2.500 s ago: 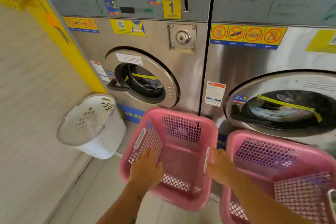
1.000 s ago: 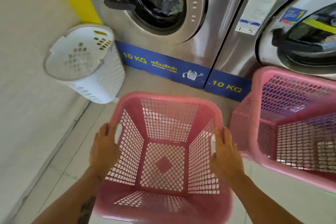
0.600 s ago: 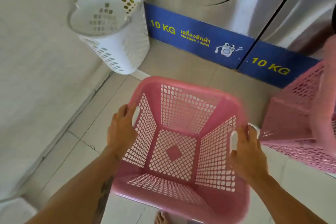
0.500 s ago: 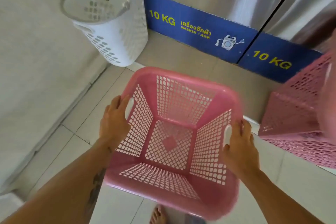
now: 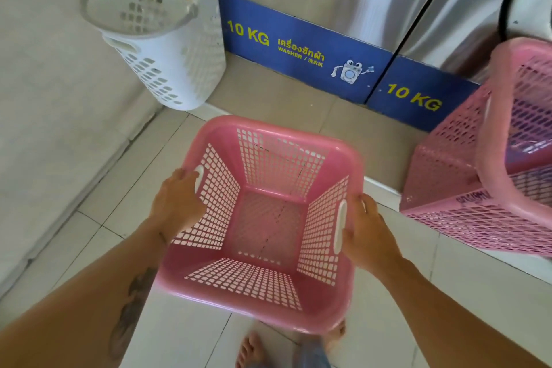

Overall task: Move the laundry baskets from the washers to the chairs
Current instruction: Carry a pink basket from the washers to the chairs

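An empty pink laundry basket [image 5: 265,224] hangs above the tiled floor, held level in front of me. My left hand [image 5: 176,203] grips its left handle slot and my right hand [image 5: 367,233] grips the right one. A second pink basket [image 5: 490,188] stands tilted at the right, leaning against the right washer [image 5: 478,24]. A round white basket [image 5: 167,42] leans in the left corner beside the left washer [image 5: 367,0]. No chairs are in view.
A beige wall [image 5: 53,98] runs along the left. Blue "10 KG" strips [image 5: 298,48] line the washers' bases above a low step. My bare feet [image 5: 251,349] show on the floor tiles below the held basket.
The pink basket came off the left washer's front and back toward me. My view dropped from the washer doors to the floor. Both hands stayed on its handles.
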Available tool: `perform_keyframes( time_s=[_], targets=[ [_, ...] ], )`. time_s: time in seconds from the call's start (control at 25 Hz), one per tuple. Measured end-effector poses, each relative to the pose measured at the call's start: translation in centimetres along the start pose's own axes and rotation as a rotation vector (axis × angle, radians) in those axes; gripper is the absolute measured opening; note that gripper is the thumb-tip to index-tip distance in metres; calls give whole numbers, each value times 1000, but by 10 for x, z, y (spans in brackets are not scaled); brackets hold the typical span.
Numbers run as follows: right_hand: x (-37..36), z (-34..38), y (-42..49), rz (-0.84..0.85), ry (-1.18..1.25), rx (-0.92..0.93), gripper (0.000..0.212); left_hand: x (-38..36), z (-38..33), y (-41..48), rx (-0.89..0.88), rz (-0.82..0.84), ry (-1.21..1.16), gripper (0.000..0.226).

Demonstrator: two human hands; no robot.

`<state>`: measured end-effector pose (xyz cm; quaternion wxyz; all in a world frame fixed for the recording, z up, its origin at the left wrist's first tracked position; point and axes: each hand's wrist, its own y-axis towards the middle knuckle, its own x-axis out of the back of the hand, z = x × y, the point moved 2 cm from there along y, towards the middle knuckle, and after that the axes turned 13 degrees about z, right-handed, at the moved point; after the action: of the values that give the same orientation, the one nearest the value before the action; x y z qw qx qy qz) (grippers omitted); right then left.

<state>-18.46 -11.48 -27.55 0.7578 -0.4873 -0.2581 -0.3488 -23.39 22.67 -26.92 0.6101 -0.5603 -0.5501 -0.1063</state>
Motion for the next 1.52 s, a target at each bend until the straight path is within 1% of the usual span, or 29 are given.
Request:
perform_keyframes(
  time_s=[0.08,0.12,0.24,0.28,0.36,0.48,0.56,0.64,0.8,0.88,0.92,0.96,1.0,1.04,1.16,1.2,1.28,1.36,1.52],
  targets=[
    [22,2,-15,-8,26,27,51,12,-25,-19,-50,-17,-79,61],
    [33,3,-25,-7,35,34,51,17,-39,-31,-88,-16,-131,56],
    [80,4,-66,4,81,11,62,41,-99,-76,-203,-42,-286,43],
    [99,2,-81,-12,92,11,63,49,-124,-91,-249,-43,-327,40],
    [141,-8,-109,-85,97,38,58,64,-178,-121,-383,-32,-389,33],
    [208,-41,-147,-198,135,45,46,79,-262,-155,-530,-23,-450,33],
    [246,-75,-165,-274,141,28,48,78,-315,-163,-589,-45,-480,35],
    [278,-125,-179,-339,179,-3,53,67,-374,-169,-620,-27,-475,35],
    [316,-240,-186,-420,219,-48,50,30,-482,-170,-609,5,-454,34],
    [324,-302,-179,-445,218,-73,60,10,-528,-162,-613,-38,-334,29],
    [326,-332,-172,-433,220,-100,59,-2,-547,-148,-617,-64,-205,37],
    [329,-360,-165,-420,223,-132,57,-15,-564,-131,-593,-63,-65,55],
    [331,-383,-156,-404,220,-161,58,-26,-575,-114,-549,-71,43,71],
    [333,-405,-146,-388,210,-179,61,-39,-586,-94,-494,-82,102,81],
    [337,-448,-116,-322,180,-177,87,-61,-599,-59,-391,-143,134,92],
    [340,-456,-106,-305,186,-170,91,-66,-600,-50,-402,-174,156,94],
    [342,-470,-85,-317,196,-159,88,-80,-598,-32,-456,-247,222,90],
    [339,-474,-67,-354,190,-155,82,-95,-589,-15,-463,-304,282,88],
    [327,-474,-51,-405,176,-164,83,-106,-579,1,-449,-349,314,96]
  ],
)
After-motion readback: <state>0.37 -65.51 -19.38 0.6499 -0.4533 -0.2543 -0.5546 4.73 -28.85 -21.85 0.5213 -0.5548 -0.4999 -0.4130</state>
